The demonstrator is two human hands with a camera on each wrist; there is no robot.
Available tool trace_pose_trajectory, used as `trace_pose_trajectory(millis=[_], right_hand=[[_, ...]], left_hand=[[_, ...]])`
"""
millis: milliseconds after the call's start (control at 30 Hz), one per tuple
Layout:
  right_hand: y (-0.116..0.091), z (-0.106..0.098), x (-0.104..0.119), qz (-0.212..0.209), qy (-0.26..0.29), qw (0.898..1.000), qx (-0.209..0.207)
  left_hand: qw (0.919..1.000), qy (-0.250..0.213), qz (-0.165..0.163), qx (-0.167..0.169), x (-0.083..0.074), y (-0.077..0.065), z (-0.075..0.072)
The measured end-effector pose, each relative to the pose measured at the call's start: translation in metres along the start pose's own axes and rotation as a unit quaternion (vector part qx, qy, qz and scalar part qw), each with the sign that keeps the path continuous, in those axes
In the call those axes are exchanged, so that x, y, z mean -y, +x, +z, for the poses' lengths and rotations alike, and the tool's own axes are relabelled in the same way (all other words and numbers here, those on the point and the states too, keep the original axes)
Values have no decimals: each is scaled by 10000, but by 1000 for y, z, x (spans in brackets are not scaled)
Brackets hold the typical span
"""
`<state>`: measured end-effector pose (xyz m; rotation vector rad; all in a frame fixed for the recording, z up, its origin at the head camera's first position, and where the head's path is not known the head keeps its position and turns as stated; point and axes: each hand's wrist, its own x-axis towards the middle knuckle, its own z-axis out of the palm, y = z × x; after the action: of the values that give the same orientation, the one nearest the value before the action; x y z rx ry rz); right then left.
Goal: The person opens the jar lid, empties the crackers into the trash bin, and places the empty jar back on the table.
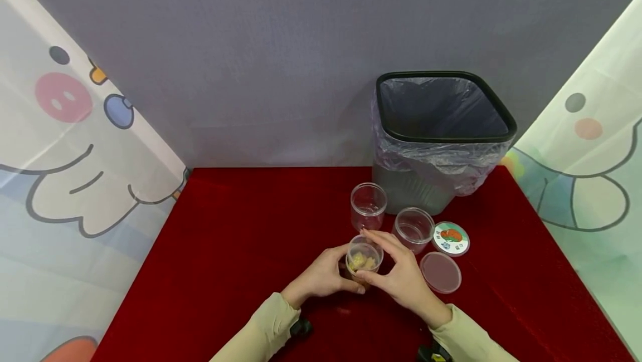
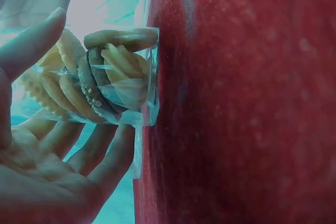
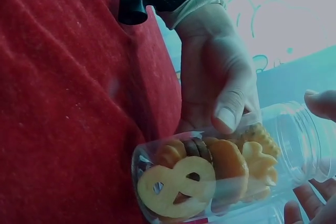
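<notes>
A clear plastic jar of assorted cookies [image 1: 363, 260] stands upright on the red cloth between my two hands. My left hand [image 1: 324, 274] grips its side, thumb at the front and fingers behind. In the right wrist view, a smiling-face cookie [image 3: 176, 188] shows through the wall, with dark and golden ones beside it. My right hand [image 1: 398, 273] curves around the jar's upper end, thumb on the near side and fingertips at the far rim. The left wrist view shows cookies [image 2: 79, 82] stacked inside, close to the jar's bottom.
Two clear jars [image 1: 368, 200] [image 1: 413, 228] stand just beyond my hands. To their right lie a lid with a picture label [image 1: 451, 238] and a plain translucent lid [image 1: 440, 273]. A lined trash bin [image 1: 416, 184] rises behind them, near the grey wall.
</notes>
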<state>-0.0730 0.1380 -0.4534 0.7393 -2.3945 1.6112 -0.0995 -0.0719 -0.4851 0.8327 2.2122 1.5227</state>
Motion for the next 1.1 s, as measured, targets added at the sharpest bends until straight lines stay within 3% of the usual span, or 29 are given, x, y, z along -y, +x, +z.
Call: trace_pose_trajectory(millis=[233, 567, 1100], right_hand=[[0, -9, 4, 62, -156, 9996, -210], [-5, -26, 8, 194, -376, 9982, -419], [-41, -39, -24, 478, 101, 9972, -572]], left_hand=[[9996, 152, -217, -12, 0, 0, 0], [9997, 170, -158, 46, 0, -1, -1], [9995, 185, -219, 96, 0, -1, -2]])
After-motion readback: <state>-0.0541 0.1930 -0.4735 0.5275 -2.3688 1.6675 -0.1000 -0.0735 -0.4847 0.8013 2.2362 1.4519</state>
